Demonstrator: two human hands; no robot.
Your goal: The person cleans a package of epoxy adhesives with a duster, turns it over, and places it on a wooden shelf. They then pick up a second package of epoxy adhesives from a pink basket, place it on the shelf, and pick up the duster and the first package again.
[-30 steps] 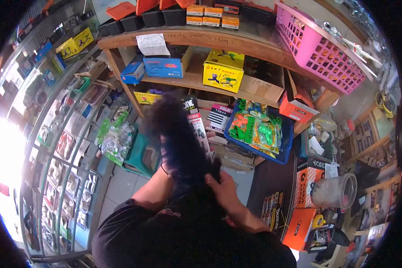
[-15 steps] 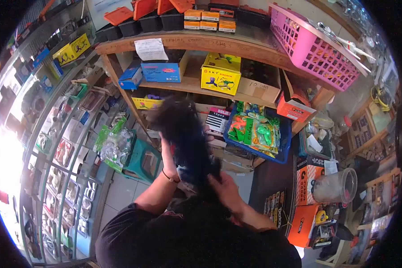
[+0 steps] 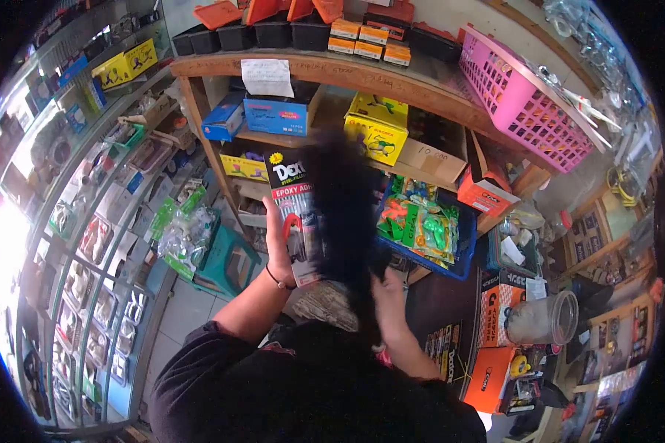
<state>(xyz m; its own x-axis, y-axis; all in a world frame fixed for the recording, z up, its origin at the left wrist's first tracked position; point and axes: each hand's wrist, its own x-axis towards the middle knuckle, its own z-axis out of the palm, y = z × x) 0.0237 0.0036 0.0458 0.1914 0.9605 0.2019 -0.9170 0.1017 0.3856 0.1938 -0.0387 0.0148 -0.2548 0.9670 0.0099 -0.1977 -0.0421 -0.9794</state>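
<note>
My left hand (image 3: 278, 247) grips a flat package labelled "Epoxy Adh..." (image 3: 293, 199), held upright before my chest with the thumb along its left edge. A dark, fluffy object (image 3: 343, 210), blurred by motion, covers the package's right side. At the lower end of this dark object my right hand (image 3: 386, 284) is closed around it; its grip point is partly hidden. The wooden shelf stands just beyond both hands.
A pink basket (image 3: 532, 92) stands on the wooden shelf (image 3: 332, 70) at the right. Below are a blue tray (image 3: 458, 247) of bagged goods and a yellow box (image 3: 380, 136). Glass shelving (image 3: 89, 244) fills the left; a teal stool (image 3: 229, 258) stands near it.
The dark fluffy object has moved right and now uncovers the package's printed front in my left hand. My right hand has moved slightly right, and the view has shifted a little.
</note>
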